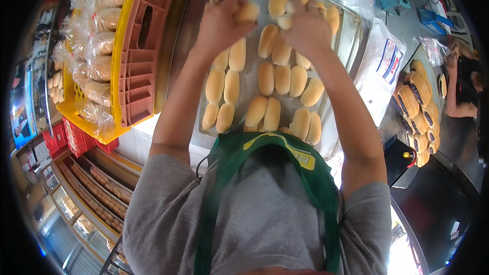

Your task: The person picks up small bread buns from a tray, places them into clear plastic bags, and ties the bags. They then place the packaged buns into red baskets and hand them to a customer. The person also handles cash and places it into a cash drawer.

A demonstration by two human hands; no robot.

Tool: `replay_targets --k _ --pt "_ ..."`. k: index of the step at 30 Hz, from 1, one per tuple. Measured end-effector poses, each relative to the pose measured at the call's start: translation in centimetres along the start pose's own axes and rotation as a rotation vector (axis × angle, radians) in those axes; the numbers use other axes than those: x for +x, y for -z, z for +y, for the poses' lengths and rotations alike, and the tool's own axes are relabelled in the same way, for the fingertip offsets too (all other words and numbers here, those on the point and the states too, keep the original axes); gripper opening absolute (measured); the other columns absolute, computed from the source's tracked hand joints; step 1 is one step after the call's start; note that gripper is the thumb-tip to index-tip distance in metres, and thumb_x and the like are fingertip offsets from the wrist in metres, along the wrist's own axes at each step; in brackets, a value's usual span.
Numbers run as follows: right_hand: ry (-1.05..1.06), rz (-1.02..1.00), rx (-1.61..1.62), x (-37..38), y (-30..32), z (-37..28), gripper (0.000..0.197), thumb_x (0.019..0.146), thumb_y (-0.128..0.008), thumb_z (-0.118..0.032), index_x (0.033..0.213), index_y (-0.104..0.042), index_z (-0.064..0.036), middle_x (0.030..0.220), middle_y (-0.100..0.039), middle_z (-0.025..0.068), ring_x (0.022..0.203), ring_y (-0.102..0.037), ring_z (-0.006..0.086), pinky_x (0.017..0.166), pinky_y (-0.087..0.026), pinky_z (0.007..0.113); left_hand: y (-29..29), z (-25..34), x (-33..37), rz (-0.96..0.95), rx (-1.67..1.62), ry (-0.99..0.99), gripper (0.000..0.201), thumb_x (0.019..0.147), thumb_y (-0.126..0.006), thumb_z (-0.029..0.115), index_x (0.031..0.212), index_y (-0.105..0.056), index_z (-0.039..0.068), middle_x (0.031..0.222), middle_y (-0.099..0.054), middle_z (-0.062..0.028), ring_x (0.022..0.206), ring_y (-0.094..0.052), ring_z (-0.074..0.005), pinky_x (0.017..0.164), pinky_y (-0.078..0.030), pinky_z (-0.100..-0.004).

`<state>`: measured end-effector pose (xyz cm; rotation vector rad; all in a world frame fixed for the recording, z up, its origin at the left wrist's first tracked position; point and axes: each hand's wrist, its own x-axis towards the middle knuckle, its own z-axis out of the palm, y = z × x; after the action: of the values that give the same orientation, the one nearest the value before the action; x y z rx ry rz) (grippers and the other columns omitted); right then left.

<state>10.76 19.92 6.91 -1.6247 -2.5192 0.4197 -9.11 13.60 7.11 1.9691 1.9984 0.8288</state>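
At upper centre, a metal tray (pixel 250 87) bears buns (pixel 282 80), long axes mostly running up and down the frame; at upper left, a yellow crate (pixel 120 61) holds bagged bread (pixel 105 44). Reaching up-frame, the left hand (pixel 222 21) curls round one bun (pixel 247 13); the right hand (pixel 309 31) bends over others, its blurred grip impossible to tell.

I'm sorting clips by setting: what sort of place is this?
Probably a bakery: bread rolls on a metal tray, bagged bread in a yellow crate, and dark-filled buns piled at the right.
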Motion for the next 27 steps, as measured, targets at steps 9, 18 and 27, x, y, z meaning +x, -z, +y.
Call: replay_targets --k 9,18,27 --pt "0.143 0.061 0.032 -1.4 0.3 -0.7 0.069 0.072 -0.076 -0.032 0.133 -0.047 -0.0201 0.121 -0.053 0.0180 0.109 -0.055 0.0380 0.089 -0.049 0.043 -9.3 -3.8 3.0 0.255 0.577 -0.069 0.046 0.084 -0.065 0.028 0.121 -0.049 0.007 0.128 -0.047 -0.0229 0.112 -0.052 -0.0393 0.086 -0.049 -0.0507" --pt "0.383 0.199 0.184 0.1 -2.5 -2.5 0.069 0.069 -0.079 -0.027 0.131 -0.050 -0.0236 0.120 -0.055 0.0126 0.111 -0.055 0.0342 0.089 -0.049 0.043 -2.7 -0.7 -4.9 -0.412 0.363 0.244 0.052 0.078 -0.067 0.043 0.114 -0.059 0.006 0.112 -0.058 -0.0215 0.109 -0.055 -0.0411 0.086 -0.050 -0.0479" --pt "0.853 0.035 -0.090 4.0 -6.5 -5.7 0.070 0.070 -0.078 -0.020 0.134 -0.050 -0.0307 0.140 -0.045 0.0063 0.133 -0.039 0.0290 0.099 -0.042 0.047 -2.4 0.1 -10.8 0.304 0.016 0.051 0.044 0.069 -0.077 0.017 0.100 -0.050 0.003 0.099 -0.056 -0.0160 0.096 -0.055 -0.0336 0.077 -0.048 -0.0424"
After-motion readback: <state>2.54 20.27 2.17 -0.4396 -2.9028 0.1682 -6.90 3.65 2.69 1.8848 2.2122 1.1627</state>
